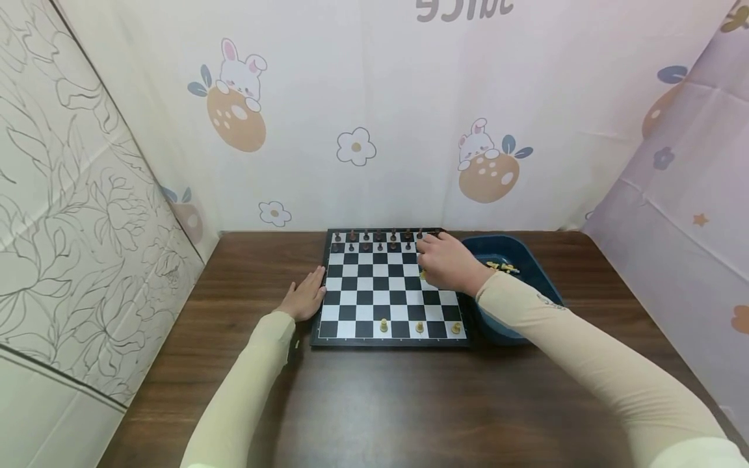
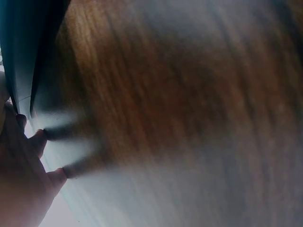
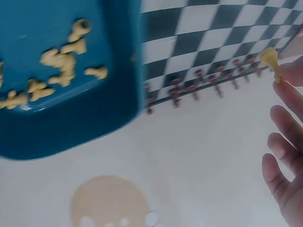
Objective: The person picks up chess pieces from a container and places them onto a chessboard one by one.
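Observation:
A cream-yellow chess piece is pinched between thumb and index finger of my right hand, over the right side of the chessboard. Its other fingers spread loosely in the right wrist view. My left hand lies with straight fingers against the board's left edge. Dark chess pieces fill much of the two far rows; the right hand hides the far right corner. Along the near row stand a yellow piece, a second yellow piece and a third yellow piece at the corner.
Close by the board's right side stands a blue bin, partly under the right forearm, with several loose yellow pieces inside. The brown wooden table meets a curtain printed with rabbits at the back.

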The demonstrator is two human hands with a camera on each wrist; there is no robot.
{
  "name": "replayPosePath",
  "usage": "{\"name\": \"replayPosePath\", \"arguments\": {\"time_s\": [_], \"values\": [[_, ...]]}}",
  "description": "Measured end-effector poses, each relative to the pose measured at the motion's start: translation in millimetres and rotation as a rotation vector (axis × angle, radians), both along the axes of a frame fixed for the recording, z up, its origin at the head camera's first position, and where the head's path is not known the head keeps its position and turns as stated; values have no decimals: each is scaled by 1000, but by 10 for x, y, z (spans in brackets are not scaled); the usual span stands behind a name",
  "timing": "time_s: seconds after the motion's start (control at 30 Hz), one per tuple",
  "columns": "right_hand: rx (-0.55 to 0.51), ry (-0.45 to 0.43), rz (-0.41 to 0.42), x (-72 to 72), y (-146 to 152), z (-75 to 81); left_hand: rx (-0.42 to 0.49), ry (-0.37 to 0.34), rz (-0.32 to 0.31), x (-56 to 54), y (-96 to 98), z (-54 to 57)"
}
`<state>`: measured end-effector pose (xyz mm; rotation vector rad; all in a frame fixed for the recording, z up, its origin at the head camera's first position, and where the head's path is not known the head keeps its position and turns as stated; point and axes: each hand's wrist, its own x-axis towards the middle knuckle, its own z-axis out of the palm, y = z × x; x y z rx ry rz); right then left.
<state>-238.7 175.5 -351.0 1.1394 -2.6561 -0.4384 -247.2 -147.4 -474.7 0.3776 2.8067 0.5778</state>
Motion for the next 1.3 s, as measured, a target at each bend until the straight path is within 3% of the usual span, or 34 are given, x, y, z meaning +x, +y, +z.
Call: {"name": "replayPosePath", "arguments": {"time_s": [0.3, 0.63, 1.13, 1.3], "values": [[31, 11, 172, 133, -451, -8, 8, 7, -1, -1, 0, 3], [35, 20, 297, 231, -938, -103, -10, 3, 10, -15, -12, 11], [104, 19, 397, 374, -1501, -275, -8, 1, -1, -3, -7, -37], [106, 35, 426, 419, -1649, -397, 39, 17, -28, 26, -20, -18]]}}
